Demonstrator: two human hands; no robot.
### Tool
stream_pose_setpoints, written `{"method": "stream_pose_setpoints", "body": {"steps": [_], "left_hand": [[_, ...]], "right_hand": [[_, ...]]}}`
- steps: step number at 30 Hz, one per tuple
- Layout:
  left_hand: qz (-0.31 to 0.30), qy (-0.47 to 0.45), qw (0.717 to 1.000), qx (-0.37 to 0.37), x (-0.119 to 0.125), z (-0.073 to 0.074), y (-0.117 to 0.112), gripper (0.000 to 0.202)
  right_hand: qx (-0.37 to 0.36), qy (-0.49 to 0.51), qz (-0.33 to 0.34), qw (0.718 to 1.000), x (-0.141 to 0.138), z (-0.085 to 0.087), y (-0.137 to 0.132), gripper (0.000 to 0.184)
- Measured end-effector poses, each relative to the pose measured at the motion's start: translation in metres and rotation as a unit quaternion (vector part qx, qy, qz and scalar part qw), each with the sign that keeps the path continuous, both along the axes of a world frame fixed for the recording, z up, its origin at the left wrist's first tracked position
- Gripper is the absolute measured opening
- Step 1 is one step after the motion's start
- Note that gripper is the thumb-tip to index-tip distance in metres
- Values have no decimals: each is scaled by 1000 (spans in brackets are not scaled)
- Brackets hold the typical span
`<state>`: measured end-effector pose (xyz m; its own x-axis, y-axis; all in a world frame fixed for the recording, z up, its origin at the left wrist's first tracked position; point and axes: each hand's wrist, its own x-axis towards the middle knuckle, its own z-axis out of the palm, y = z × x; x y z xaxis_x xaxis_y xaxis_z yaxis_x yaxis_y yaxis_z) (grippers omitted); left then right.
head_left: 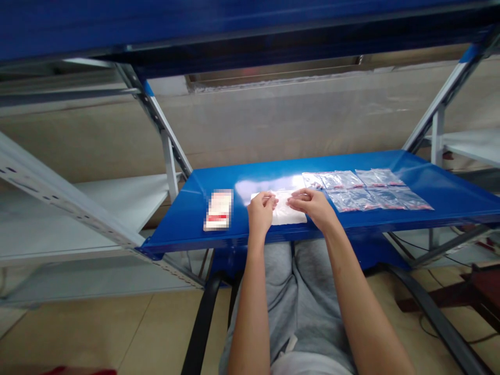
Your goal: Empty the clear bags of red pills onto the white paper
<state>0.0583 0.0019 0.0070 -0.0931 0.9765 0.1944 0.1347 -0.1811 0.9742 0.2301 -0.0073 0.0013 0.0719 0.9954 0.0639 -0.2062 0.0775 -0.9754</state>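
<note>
My left hand (262,204) + right hand (311,204) curled at white sheet (292,215), centre; can't tell if pinching | bags (353,200) rowed centre-right, likely for order

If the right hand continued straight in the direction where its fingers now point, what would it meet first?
Probably the left hand, which faces the right hand across a narrow gap; depth is unclear, so it might touch the flat white item below first.

White shelves (125,200) sit above a tiled floor (164,328).
</note>
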Motion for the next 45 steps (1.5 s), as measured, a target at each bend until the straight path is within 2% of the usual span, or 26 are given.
{"method": "stream_pose_setpoints", "body": {"steps": [6, 11, 14, 22, 32, 40, 45], "left_hand": [[-3, -21, 1000, -15, -2, -5, 2, 12], [8, -23, 1000, 5, -3, -7, 4, 35], [5, -9, 1000, -11, -3, -6, 2, 43], [29, 62, 997, 19, -2, -3, -3, 40], [29, 100, 994, 29, -1, -10, 0, 36], [37, 120, 991, 38, -2, -14, 1, 38], [37, 124, 991, 40, -1, -15, 1, 40]], "right_hand": [[17, -33, -33, 999, -4, 1, 0, 39], [46, -66, -80, 994, -3, 2, 1, 34], [57, -102, -110, 987, -1, 0, 4, 33], [75, -158, -144, 974, -5, -6, 8, 28], [67, -147, -131, 978, -1, -11, 11, 33], [40, -47, -62, 996, 4, -2, 2, 40], [22, -6, -49, 999, 6, 0, 1, 39]]}}
